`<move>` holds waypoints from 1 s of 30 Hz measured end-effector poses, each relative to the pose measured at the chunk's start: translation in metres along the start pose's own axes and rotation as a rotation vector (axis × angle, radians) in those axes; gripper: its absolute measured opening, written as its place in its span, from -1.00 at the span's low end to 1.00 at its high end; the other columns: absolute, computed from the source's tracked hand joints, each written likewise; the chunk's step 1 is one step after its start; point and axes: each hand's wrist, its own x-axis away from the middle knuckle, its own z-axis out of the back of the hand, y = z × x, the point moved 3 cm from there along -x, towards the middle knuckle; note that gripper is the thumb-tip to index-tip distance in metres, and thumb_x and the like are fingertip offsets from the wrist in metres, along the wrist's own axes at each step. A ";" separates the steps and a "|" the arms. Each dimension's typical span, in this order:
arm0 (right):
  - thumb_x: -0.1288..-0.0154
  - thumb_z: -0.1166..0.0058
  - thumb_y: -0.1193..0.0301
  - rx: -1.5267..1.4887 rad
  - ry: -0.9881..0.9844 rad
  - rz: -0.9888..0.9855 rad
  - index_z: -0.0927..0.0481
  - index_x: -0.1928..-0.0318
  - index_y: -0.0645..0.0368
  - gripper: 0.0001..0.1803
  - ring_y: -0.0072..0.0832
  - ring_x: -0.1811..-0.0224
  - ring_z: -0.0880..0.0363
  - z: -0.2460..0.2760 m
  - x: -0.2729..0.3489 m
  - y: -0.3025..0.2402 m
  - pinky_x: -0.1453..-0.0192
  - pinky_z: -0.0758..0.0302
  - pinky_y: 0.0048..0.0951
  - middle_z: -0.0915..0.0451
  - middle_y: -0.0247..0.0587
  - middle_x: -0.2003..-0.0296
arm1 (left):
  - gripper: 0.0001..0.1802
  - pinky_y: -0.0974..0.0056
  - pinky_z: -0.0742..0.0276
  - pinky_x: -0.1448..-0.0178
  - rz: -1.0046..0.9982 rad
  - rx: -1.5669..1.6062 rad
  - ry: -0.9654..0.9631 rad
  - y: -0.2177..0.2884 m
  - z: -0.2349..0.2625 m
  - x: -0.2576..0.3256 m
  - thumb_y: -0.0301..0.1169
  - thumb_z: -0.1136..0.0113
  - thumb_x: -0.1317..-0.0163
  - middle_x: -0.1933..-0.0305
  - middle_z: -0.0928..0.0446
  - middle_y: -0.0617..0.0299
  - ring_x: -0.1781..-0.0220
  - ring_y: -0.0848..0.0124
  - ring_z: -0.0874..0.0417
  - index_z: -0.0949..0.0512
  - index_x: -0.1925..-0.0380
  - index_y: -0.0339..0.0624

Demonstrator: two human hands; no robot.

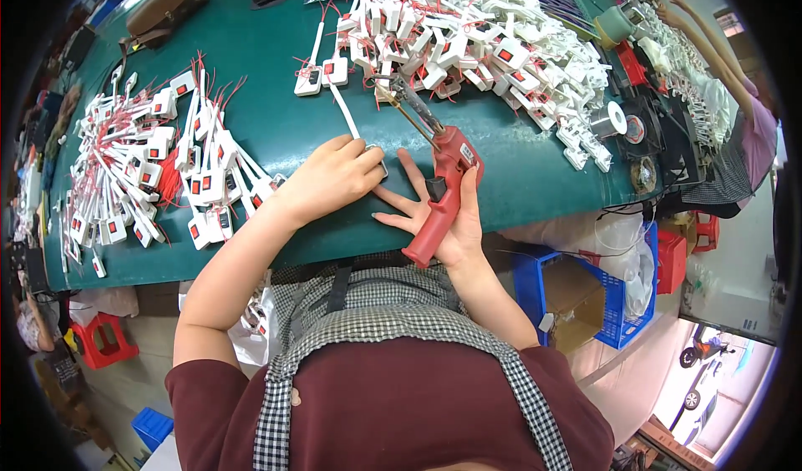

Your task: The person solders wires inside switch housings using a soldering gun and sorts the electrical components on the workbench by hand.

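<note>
My left hand is closed over the near end of a white cable by the table's front edge. The cable runs up to a small white box with a red switch. What lies under the fingertips is mostly hidden. In my right hand a red soldering gun lies across the palm, held by the thumb side, while the other fingers spread toward my left hand. Its dark metal tip and thin brass tube point up and left, toward the pile of white switch boxes.
More white switch boxes with red wires lie at left on the green table. A solder spool stands at right near a black fan. Below sits a blue crate. Another person's arm reaches in at far right.
</note>
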 end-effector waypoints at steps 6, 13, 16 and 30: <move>-0.10 0.10 -0.20 0.014 -0.013 -0.007 -0.03 -0.29 -0.32 -0.23 0.33 -0.30 0.20 -0.001 0.005 -0.003 -0.16 0.03 0.47 0.10 -0.23 -0.34 | -0.86 0.27 -0.43 0.18 0.119 0.156 -0.096 0.003 0.004 0.003 -0.42 -0.07 0.13 0.35 -0.37 0.28 0.25 0.35 -0.47 -0.48 0.47 -0.12; -0.07 0.03 -0.18 0.029 0.011 -0.009 0.03 -0.30 -0.27 -0.17 0.34 -0.29 0.16 0.002 0.012 -0.002 -0.16 -0.06 0.42 0.11 -0.07 -0.33 | -0.92 0.26 -0.47 0.22 0.063 0.217 -0.043 0.002 0.005 -0.006 -0.46 -0.08 0.12 0.33 -0.41 0.20 0.29 0.29 -0.51 -0.47 0.56 -0.20; -0.07 0.02 -0.18 0.014 0.024 0.002 0.01 -0.29 -0.27 -0.18 0.34 -0.29 0.18 0.005 0.016 -0.003 -0.14 -0.08 0.43 0.13 -0.07 -0.33 | -0.90 0.20 -0.47 0.23 0.236 0.682 -0.009 -0.013 0.005 0.001 -0.59 -0.10 0.11 0.29 -0.50 0.16 0.27 0.21 -0.57 -0.49 0.50 -0.24; -0.13 0.13 -0.19 -0.014 0.018 -0.067 -0.12 -0.26 -0.36 -0.31 0.26 -0.33 0.28 0.003 0.020 -0.005 -0.20 0.04 0.41 0.25 0.00 -0.36 | -0.85 0.28 -0.47 0.16 0.355 0.697 0.184 0.037 -0.003 0.024 -0.54 -0.22 0.16 0.30 -0.54 0.17 0.22 0.23 -0.54 -0.56 0.48 -0.20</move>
